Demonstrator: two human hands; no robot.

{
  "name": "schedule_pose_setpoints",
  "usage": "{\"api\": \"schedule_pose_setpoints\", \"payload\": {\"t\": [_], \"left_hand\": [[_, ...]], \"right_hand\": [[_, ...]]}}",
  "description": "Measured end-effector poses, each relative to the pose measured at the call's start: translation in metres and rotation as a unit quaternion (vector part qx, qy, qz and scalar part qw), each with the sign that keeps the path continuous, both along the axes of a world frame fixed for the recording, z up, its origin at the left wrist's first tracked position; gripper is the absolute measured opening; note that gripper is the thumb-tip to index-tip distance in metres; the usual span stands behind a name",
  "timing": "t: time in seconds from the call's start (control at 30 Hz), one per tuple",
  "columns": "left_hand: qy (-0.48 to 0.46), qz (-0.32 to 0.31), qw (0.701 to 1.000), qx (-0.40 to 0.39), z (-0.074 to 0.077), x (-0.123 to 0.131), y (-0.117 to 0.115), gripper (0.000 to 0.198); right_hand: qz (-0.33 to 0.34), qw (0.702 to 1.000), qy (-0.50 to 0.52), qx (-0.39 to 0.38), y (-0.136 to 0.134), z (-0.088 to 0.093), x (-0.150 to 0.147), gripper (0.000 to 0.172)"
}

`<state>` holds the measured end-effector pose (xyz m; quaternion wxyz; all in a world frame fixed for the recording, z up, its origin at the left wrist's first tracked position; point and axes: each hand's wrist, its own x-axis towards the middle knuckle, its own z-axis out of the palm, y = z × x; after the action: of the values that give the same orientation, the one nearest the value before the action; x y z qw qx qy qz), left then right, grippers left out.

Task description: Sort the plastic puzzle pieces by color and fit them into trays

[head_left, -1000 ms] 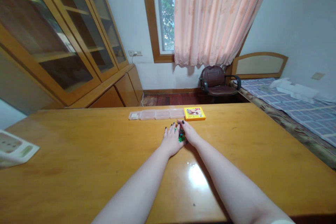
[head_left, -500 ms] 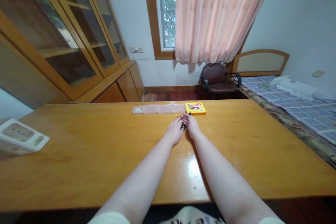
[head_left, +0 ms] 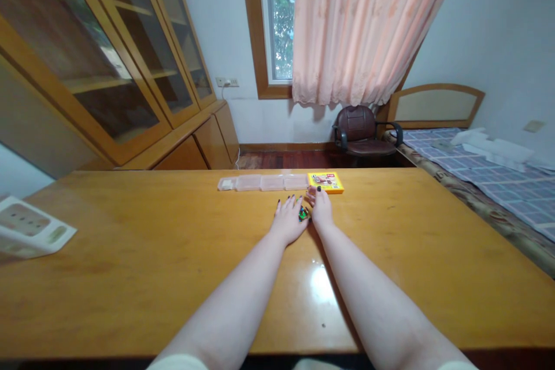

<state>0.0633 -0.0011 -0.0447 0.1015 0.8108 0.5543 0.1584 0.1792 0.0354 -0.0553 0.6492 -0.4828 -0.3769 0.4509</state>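
Resting both hands on the table [head_left: 130, 254] w/ small colored pieces [head_left: 303, 214] between them.
Our left hand [head_left: 289, 221] and right hand [head_left: 321, 212] lie flat, fingers loosely spread, side by side, clamped on nothing; pieces sit in the gap. Just beyond: clear compartment box [head_left: 262, 182], yellow box [head_left: 326, 181] near right fingertips. Far left: white item [head_left: 26, 234].

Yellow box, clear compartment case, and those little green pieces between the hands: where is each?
yellow box [head_left: 326, 181], head view, on its printed lid.
clear compartment case [head_left: 264, 182], head view, middle compartment.
green pieces [head_left: 303, 214], head view, visible part between the hands.
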Motion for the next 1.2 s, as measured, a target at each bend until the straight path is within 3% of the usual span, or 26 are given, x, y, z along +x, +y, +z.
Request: {"api": "schedule_pose_setpoints", "payload": {"t": [0.13,0.23,0.4,0.6,0.8,0.97,1.2], "left_hand": [[-0.013,-0.005,1.000,-0.002,0.002,0.000,0.002,0.055],[-0.014,0.015,1.000,-0.008,0.006,-0.003,0.004,0.063],[-0.004,-0.031,0.999,-0.025,0.008,-0.007,0.005,0.061],[-0.016,-0.038,0.999,-0.009,0.004,-0.010,0.004,0.056],[-0.016,-0.038,0.999,-0.007,0.003,-0.009,0.003,0.057],[-0.004,-0.033,0.999,-0.009,0.004,-0.010,0.003,0.060],[-0.019,-0.034,0.999,0.002,0.010,-0.010,0.002,0.034]], "right_hand": [[0.007,0.998,-0.058,0.003,0.000,-0.002,0.002,0.052],[0.038,0.999,-0.009,-0.019,-0.001,0.001,-0.001,0.051],[0.078,0.993,0.045,-0.074,0.001,0.004,-0.007,0.046],[0.013,0.999,0.032,-0.037,0.001,0.003,-0.002,0.043],[0.078,0.993,0.057,-0.069,-0.001,0.003,-0.006,0.045],[0.043,0.997,0.026,-0.052,0.000,0.005,-0.004,0.051],[0.119,0.984,0.113,-0.066,0.002,0.005,-0.007,0.042]]}}
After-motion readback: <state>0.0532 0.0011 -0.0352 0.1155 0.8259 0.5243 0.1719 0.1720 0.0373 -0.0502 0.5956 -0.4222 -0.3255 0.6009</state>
